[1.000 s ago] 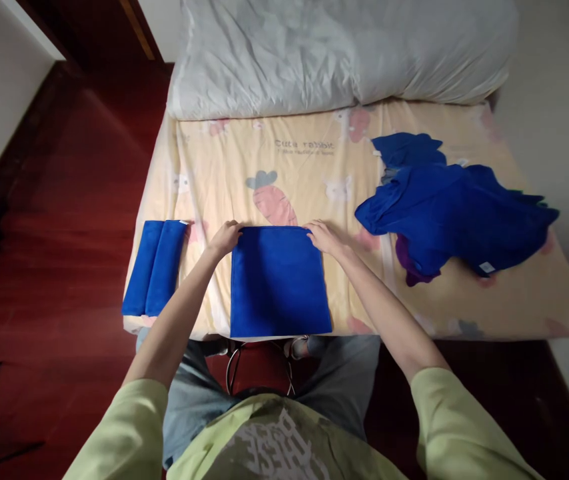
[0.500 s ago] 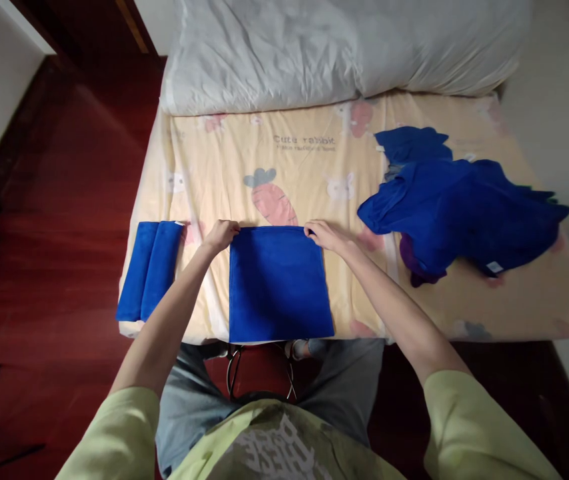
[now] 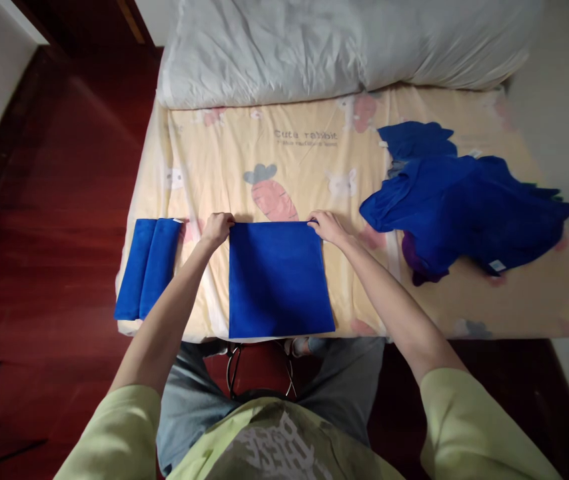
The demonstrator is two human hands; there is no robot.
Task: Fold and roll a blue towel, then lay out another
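Note:
A blue towel lies flat in a near-square on the bed in front of me, its near edge along the bed's front edge. My left hand is closed at its far left corner, fingers pinching the cloth. At the far right corner, my right hand pinches the same towel between thumb and fingers. Left of my left forearm lie two folded blue towels, side by side, with a small white tag at the top of one. A rumpled pile of blue cloths sits to the right, beyond my right hand.
The bed sheet is pale yellow with carrot and rabbit prints. Along the back lies a big grey-white bundle. A purple cloth pokes out beneath the pile. Below the bed's front edge, a stool shows between my legs.
The view has shifted slightly. Both hands stay at the towel's far corners, the right hand's fingers a little more extended. The towel lies as before.

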